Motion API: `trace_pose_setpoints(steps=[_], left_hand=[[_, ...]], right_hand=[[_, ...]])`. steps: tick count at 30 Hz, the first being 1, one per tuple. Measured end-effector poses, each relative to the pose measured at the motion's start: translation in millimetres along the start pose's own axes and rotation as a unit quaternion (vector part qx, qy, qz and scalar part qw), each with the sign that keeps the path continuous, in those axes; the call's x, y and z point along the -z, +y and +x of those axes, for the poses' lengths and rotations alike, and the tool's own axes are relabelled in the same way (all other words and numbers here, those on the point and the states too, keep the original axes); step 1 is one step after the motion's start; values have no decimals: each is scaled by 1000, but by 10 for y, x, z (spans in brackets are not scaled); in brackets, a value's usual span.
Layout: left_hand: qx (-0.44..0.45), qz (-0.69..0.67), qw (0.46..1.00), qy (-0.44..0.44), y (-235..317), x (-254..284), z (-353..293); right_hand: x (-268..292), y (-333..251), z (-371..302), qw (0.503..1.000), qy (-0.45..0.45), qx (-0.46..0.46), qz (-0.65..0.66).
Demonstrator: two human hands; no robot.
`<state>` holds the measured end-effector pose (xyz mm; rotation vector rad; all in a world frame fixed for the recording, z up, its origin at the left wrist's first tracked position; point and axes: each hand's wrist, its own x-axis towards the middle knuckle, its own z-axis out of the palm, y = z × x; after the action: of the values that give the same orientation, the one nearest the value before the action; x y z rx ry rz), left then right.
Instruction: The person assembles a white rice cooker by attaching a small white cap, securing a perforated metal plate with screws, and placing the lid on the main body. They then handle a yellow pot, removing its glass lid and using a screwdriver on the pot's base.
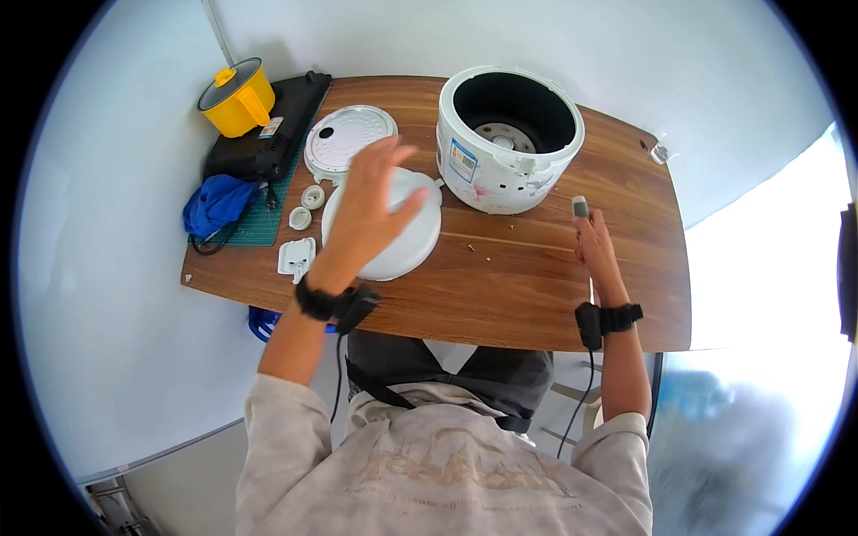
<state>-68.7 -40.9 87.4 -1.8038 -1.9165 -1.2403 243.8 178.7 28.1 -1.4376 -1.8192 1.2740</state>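
My left hand, slightly blurred, is raised with its fingers apart over the round white lid and holds nothing. In my right hand is a screwdriver; its pale grey handle sticks out past the fist, and a thin shaft shows below. At the back of the table stands a white rice cooker body with no lid on, its dark inside and heating plate visible. Left of it lies a white perforated inner cover. Small screws are scattered in front of the body.
Small round white caps and a square white part lie left of the lid. Further left, a yellow pot sits on a black case, near a blue cloth and a green mat. A small clear item is at the right edge.
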Motion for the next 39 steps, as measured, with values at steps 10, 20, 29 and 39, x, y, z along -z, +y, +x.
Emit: trace_pose_setpoints(steps=[10, 20, 29, 39], left_hand=[[251, 102, 962, -44, -745, 929, -1151], [263, 199, 943, -44, -797, 865, -1545], [278, 200, 937, -69, -813, 731, -1672], [279, 190, 939, -69, -742, 733, -1621]], right_hand=[[15, 74, -667, 894, 55, 232, -379], [-112, 128, -707, 893, 98, 229, -376], [-133, 239, -670, 887, 101, 270, -361], [-72, 248, -656, 886, 72, 257, -379]])
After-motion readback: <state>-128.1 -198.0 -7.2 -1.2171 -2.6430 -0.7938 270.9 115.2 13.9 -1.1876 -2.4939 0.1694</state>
